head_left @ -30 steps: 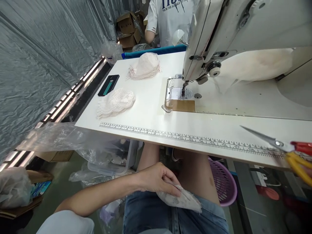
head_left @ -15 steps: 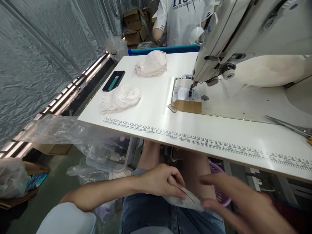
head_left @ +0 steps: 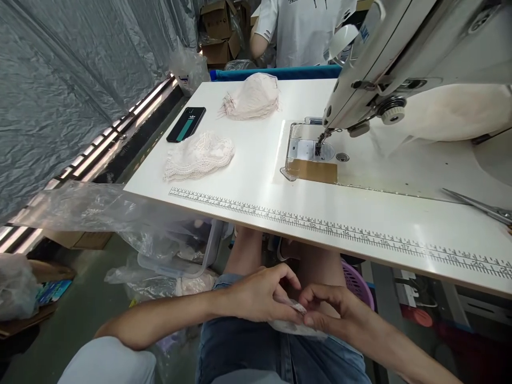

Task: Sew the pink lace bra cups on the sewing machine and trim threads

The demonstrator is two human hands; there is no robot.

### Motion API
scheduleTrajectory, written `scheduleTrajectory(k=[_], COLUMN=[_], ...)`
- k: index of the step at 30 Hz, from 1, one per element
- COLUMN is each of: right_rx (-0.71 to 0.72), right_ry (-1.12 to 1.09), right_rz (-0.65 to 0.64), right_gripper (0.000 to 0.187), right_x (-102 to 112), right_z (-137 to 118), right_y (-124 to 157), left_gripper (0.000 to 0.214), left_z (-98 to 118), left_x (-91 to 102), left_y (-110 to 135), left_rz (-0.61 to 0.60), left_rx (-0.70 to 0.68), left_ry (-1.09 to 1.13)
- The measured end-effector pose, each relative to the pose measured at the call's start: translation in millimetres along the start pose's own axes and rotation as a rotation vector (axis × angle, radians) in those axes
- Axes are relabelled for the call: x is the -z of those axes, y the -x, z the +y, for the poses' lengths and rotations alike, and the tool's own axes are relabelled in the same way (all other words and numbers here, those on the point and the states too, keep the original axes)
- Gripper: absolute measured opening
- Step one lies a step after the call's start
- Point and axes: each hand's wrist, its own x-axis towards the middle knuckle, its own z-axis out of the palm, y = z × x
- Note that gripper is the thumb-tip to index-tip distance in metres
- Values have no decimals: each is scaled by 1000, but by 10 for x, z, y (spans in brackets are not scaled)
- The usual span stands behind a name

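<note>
Over my lap, my left hand point(head_left: 266, 296) is closed on a small piece of pale fabric point(head_left: 298, 328). My right hand point(head_left: 334, 309) pinches the edge of the same piece, its thumb and forefinger meeting close to my left fingertips. Part of the fabric is hidden behind my fingers, and its lower edge hangs above my denim shorts. On the table, a stack of pale lace pieces point(head_left: 199, 156) lies at the left, and a stack of plain pale fabric pieces point(head_left: 254, 97) sits farther back. The sewing machine point(head_left: 362, 80) stands at the right with its needle area over the metal plate.
A black phone point(head_left: 186, 125) lies beside the lace. Scissors point(head_left: 480, 207) rest at the table's right. A printed ruler point(head_left: 320, 221) runs along the front edge of the white table point(head_left: 248, 186). Below are a clear plastic bin point(head_left: 208, 250) and a purple basket point(head_left: 358, 282). A person point(head_left: 302, 37) is opposite.
My right hand has come in from the right, where it was blurred and apart, and now pinches the fabric. My left hand keeps its hold. The view has shifted slightly.
</note>
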Motion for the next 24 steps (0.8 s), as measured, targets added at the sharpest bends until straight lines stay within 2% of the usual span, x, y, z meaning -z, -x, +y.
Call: scheduleTrajectory(k=[3,7,13,16,21,24], right_rx=[5,4,49,11,-2,17], right_ry=[29,69,60,25,-5,-20], right_rz=[-3,59,47,38,52,15], right_gripper=[26,30,26,26,32,30], right_x=[-25,-6,28,8,26,40], right_z=[8,38,86,100,103,115], right_y=[-8,4,27,24,36,45], left_gripper=[52,61,29,29,38,41], left_z=[16,21,-9,-4,-51,-87], left_x=[15,53,67,62,100,117], left_y=[13,43,48,53,82,82], left_rz=[-9,-35,-52,-85,-169,-163], left_rx=[-11,-9,-13,14,59,81], left_ry=[-58,-101,-141,-70,173,200])
